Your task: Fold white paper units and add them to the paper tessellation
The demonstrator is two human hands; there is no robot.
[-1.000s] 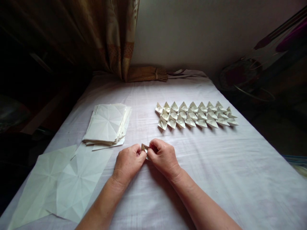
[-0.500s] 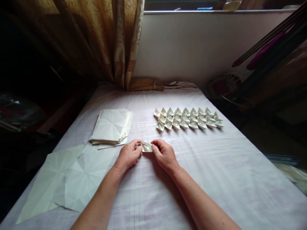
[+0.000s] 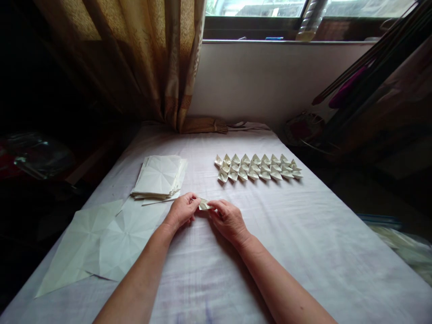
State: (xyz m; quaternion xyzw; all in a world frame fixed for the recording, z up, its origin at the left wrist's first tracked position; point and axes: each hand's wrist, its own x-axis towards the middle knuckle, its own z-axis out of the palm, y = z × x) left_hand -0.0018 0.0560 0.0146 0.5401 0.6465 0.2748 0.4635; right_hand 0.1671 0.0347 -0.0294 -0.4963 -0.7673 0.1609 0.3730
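Folded paper (image 3: 203, 205), small and pale, sits between two hands, to the right of the stack (image 3: 158, 175) and nearer the person. I see the left hand (image 3: 182, 210) pinching one end with its fingers, and the right hand (image 3: 229, 221) pinching the other. Two loose creased sheets (image 3: 126, 236) lie on the cloth (image 3: 286, 234), on the person's side of the stack. Well right of it stand rows of folded pieces (image 3: 254, 176); beyond it hangs a gold curtain (image 3: 177, 67).

Through one head-worn camera I look forward and down, close above the left hand (image 3: 182, 209) and right hand (image 3: 230, 220), across the table (image 3: 303, 238) to the window (image 3: 258, 9).
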